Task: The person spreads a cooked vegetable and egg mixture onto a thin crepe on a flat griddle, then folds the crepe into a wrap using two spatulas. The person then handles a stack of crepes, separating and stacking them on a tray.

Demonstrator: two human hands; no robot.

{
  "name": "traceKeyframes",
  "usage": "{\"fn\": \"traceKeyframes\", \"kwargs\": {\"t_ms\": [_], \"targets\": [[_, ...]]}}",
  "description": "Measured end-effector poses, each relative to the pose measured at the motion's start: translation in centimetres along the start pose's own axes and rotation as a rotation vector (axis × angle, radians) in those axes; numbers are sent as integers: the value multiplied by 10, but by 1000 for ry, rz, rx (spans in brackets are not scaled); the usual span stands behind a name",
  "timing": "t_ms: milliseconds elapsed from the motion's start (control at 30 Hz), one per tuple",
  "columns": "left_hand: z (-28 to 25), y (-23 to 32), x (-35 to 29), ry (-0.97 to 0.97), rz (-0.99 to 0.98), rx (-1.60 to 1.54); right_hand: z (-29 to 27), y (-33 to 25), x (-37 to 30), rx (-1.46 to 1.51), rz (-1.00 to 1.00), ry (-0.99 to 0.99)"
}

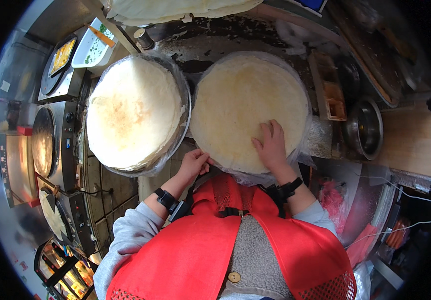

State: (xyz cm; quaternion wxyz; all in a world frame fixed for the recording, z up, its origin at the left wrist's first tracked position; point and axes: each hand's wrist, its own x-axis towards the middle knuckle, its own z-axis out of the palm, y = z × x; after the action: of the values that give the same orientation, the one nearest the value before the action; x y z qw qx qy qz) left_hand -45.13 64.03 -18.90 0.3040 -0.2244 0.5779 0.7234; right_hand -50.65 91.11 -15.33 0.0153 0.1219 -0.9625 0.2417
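Observation:
A round stack of thin, pale pancakes (245,100) lies in front of me on clear plastic film. My right hand (272,149) rests on its lower right part, fingers spread and touching the top pancake. At the stack's lower left edge, my left hand (196,164) has thumb and fingers pinched together on the pancake rim; whether film is also caught there I cannot tell. A second stack of pancakes (133,112), browned in the middle and brightly lit, sits to the left on a film-covered round tray (189,107).
Round griddles (44,142) line the left side. Beyond them are a white tub (95,47) with chopped greens and an orange-handled tool (100,36). On the right stand a compartmented wooden box (328,85) and a metal bowl (364,127). More pancakes (180,10) show at the far edge.

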Motion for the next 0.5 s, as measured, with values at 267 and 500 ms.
{"fn": "traceKeyframes", "kwargs": {"t_ms": [267,500], "targets": [[3,-1,17,74,21,125,15,0,-9,-78,-14,76],[7,0,25,119,-16,236,15,0,-8,-81,-20,85]]}}
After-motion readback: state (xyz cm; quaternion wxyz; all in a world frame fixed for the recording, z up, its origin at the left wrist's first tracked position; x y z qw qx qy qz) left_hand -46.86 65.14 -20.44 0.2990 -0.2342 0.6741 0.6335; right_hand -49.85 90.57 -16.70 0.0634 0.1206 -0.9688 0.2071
